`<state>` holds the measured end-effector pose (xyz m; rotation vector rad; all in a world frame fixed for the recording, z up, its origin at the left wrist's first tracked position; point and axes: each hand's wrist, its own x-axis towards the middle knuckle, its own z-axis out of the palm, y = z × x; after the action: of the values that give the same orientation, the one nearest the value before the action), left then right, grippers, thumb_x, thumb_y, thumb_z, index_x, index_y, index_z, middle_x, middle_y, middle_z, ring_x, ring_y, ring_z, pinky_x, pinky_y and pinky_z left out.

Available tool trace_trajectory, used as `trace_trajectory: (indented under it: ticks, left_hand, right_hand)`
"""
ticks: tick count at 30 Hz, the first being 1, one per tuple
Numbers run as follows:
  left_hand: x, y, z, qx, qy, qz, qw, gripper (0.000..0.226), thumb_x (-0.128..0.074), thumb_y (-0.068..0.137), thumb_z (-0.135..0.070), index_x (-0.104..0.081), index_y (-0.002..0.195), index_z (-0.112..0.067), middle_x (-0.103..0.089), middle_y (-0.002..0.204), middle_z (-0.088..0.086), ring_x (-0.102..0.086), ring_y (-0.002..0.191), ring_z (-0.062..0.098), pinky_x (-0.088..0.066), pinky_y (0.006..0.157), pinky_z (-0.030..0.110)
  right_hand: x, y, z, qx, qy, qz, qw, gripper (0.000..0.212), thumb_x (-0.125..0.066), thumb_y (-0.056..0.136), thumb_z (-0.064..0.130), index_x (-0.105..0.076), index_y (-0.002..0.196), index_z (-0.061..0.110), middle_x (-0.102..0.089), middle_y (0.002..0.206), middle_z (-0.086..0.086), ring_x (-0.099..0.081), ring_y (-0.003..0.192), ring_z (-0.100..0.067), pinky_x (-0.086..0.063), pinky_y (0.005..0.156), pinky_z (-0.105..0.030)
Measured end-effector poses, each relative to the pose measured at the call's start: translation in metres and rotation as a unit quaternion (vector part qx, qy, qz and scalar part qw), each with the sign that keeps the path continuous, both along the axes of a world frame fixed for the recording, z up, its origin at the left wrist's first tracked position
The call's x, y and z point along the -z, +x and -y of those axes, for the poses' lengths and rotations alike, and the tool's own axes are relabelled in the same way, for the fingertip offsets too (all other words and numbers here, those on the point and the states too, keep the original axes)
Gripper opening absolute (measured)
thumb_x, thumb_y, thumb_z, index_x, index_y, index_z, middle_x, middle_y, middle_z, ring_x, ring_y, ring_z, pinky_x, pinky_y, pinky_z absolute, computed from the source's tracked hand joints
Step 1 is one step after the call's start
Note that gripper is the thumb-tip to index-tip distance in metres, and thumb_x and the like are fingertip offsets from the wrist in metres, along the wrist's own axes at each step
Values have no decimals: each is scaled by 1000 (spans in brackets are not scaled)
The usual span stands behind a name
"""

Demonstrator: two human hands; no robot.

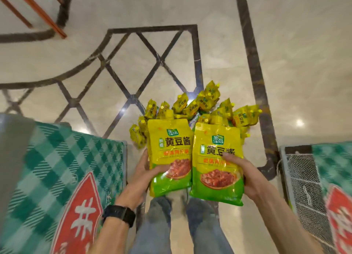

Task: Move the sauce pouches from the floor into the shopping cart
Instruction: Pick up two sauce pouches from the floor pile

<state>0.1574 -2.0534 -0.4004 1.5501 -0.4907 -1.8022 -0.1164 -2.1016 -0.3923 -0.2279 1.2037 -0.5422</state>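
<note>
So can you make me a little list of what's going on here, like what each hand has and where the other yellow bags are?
left hand: holding one yellow pouch, upright, front showing
right hand: holding another yellow pouch, upright, front showing
held pouches: side by side, edges overlapping
pile of pouches: on the floor, beyond the hands
left wrist: black watch
green checked bags: one at the left, one at the right
wire mesh: beside the right bag
</note>
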Motion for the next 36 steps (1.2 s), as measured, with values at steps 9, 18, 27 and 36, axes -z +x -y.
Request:
trace_trajectory:
  ticks: [9,18,27,36]
  left_hand:
    - [-113,36,-19,85,-6,-127,988,112,-102,19,-34,-62,123,-17,-76,111,14,-76,89,29,-62,63,38]
    - [-175,35,-33,193,-52,-116,973,72,-92,49,-19,-65,116,-18,-78,106,11,-77,88,25,-64,71,37]
    - [-208,-42,-56,361,-74,-88,926,74,-89,54,-21,-65,124,-12,-76,111,14,-76,92,29,-63,70,36]
    - [-227,-196,-177,561,-77,-79,821,75,-84,54,-13,-62,125,-4,-76,109,17,-76,89,29,-62,66,35]
  right_hand:
    - [-139,7,-81,42,-85,-28,995,104,-100,14,17,-64,112,3,-74,100,-21,-73,82,-36,-59,60,-41]
    - [-195,34,-150,127,-156,-76,977,84,-94,48,14,-58,124,9,-73,108,-18,-72,92,-36,-61,66,-42]
    - [-223,-12,-268,323,-170,-65,929,101,-99,7,19,-65,102,14,-76,92,-17,-74,76,-35,-60,55,-42]
    - [-206,-82,-481,532,-163,-102,825,112,-100,25,21,-57,128,10,-70,114,-21,-69,99,-42,-56,82,-54]
